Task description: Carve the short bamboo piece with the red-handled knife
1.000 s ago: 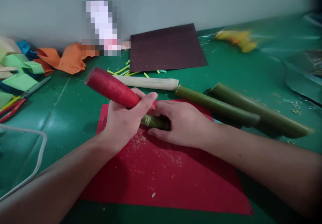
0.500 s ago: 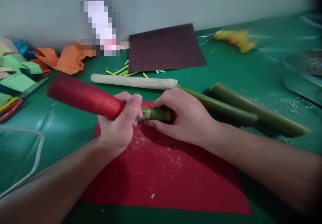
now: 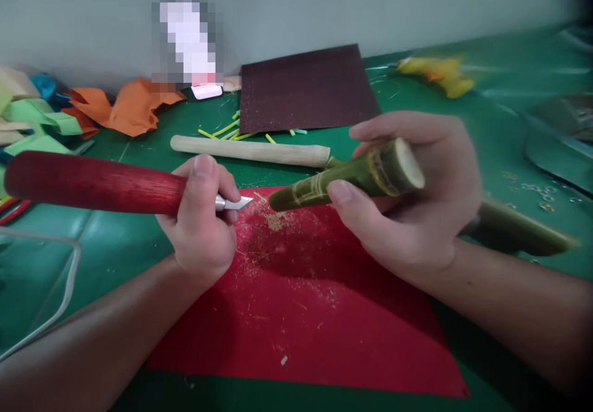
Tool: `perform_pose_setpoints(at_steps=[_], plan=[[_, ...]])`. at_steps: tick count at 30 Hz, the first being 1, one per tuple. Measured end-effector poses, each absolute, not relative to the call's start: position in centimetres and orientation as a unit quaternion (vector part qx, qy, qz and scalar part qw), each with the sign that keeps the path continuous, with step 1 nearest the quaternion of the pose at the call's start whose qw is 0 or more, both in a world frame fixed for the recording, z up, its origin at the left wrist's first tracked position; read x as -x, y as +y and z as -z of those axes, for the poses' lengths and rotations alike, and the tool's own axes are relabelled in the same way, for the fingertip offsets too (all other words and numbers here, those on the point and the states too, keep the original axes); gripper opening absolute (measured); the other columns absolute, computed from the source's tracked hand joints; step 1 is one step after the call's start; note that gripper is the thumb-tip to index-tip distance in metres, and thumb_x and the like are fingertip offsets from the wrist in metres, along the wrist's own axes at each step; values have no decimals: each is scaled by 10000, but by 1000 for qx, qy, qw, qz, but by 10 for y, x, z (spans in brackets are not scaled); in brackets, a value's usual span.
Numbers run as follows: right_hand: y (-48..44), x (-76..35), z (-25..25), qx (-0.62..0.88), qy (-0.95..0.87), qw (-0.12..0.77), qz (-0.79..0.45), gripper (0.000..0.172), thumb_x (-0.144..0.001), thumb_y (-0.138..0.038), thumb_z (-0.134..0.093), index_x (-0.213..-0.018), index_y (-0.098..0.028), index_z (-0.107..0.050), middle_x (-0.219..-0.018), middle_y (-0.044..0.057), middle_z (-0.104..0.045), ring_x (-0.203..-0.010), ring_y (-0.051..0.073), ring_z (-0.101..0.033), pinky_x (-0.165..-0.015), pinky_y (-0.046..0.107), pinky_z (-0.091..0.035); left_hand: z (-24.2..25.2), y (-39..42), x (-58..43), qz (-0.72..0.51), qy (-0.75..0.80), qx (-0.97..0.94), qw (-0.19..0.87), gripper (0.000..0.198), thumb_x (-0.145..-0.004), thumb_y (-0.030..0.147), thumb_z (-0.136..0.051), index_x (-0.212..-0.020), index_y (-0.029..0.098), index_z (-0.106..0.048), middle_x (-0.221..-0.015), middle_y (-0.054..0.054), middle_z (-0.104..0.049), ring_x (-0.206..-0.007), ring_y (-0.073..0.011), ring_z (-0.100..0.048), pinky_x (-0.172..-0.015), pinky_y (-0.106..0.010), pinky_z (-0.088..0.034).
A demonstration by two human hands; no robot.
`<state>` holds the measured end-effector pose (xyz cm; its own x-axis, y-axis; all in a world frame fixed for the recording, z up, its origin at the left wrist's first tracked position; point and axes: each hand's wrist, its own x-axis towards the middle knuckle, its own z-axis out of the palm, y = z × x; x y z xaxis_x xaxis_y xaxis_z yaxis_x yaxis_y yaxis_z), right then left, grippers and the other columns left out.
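My left hand is closed round a carving knife with a thick red handle; its short pointed blade sticks out past my fingers to the right. In my right hand is a short green bamboo piece, gripped between thumb and fingers. Its pale cut end faces up and right, and light scored lines ring its surface. A small gap separates blade and bamboo. Below both hands lies a red sheet, sprinkled with fine pale shavings.
Behind my hands lie a pale peeled stick, yellow-green strips and a dark brown sheet. More green bamboo and small rings are at right. Orange paper, red-handled scissors and a white cable sit left.
My right hand has lifted the bamboo up and to the right, away from the blade, turning its cut end into view. My left hand has shifted left with the knife, now nearly level.
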<state>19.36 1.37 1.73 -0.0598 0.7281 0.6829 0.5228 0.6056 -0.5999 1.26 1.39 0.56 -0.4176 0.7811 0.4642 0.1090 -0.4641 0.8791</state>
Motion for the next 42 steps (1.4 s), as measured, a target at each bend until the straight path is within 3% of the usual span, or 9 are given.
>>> perform_pose_setpoints(at_steps=[3,8,13,16,24,30,35,42], plan=[[13,-198,-17,431,-707,555,-86,253,-853,-282,-617,-1098,-305,-560,-1169,61,-652,-962,257,-661,-786,410,-541,-6,13,-11,-694,462,-492,252,434,-890,443,-550,-521,223,-491,-466,23,-424,-390,-71,-358,-409,-298,-279],[13,-208,-19,443,-778,443,-54,480,-841,-445,-644,-1291,-360,-500,-1244,81,-612,-1060,350,-635,-748,455,-535,-3,16,-9,-698,439,-498,267,437,-900,411,-561,-512,221,-500,-458,30,-416,-380,-73,-350,-404,-295,-272],[12,-200,-18,442,-744,499,-50,259,-837,-328,-628,-1088,-293,-575,-1084,65,-668,-952,273,-652,-831,441,-535,-1,16,-9,-698,427,-503,280,401,-898,379,-567,-531,223,-525,-478,30,-439,-383,-78,-365,-405,-294,-289],[11,-195,-19,452,-748,483,-49,210,-842,-304,-616,-1045,-296,-564,-1064,56,-669,-952,245,-646,-870,425,-529,-1,15,-10,-692,424,-510,283,396,-892,369,-576,-527,222,-526,-471,33,-442,-386,-76,-368,-411,-288,-299],[11,-195,-21,449,-754,477,-51,193,-856,-249,-622,-1037,-275,-558,-1081,58,-676,-952,218,-639,-870,397,-514,0,15,-8,-685,428,-516,288,390,-901,348,-555,-534,220,-530,-476,32,-447,-394,-74,-377,-417,-278,-311],[20,-194,-14,366,-754,545,-23,234,-788,-189,-702,-997,-217,-601,-1001,47,-693,-871,169,-645,-806,334,-505,3,17,-8,-689,426,-528,254,388,-898,329,-535,-523,233,-514,-455,34,-415,-380,-78,-356,-410,-279,-305],[21,-192,-12,395,-715,575,-47,168,-820,-255,-680,-972,-241,-609,-995,35,-680,-860,180,-631,-815,352,-502,2,17,-8,-687,420,-531,262,391,-905,316,-526,-523,232,-524,-450,32,-408,-375,-79,-364,-404,-281,-301],[21,-191,-11,385,-732,558,-63,199,-808,-254,-701,-978,-239,-598,-978,37,-674,-850,180,-622,-809,355,-515,3,18,-8,-686,430,-527,260,403,-909,341,-530,-521,232,-519,-465,30,-425,-382,-77,-360,-413,-281,-306]])
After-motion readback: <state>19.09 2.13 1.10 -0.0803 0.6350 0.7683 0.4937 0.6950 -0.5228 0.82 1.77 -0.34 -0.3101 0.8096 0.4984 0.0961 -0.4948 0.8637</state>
